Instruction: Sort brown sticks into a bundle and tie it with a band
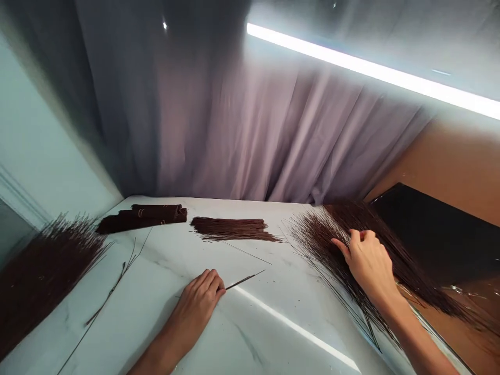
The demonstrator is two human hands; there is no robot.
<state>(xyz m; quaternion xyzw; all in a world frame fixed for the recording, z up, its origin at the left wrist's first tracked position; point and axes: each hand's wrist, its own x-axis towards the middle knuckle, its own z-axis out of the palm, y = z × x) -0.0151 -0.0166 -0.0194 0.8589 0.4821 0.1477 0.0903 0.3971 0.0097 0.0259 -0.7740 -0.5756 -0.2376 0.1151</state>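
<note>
My left hand point(201, 297) rests low over the white tabletop point(281, 323), its fingers closed around a few thin dark-brown sticks point(242, 281) whose ends stick out to the right. Over a large loose heap of long, thin brown strands point(324, 234) at the right is my right hand point(369, 265). Its thumb is stretched away from the bent fingers, and I see nothing held between them. A flat row of cut brown sticks point(234, 228) lies beyond my left hand. One single thin strand point(248, 252) lies just in front of that row.
Dark tied bundles point(144, 216) lie at the back left. Another big pile of brown strands point(47, 271) covers the left edge, with a few loose strands point(113, 289) beside it. Behind the table hangs a grey curtain point(250, 135); a black panel point(441, 234) stands at right.
</note>
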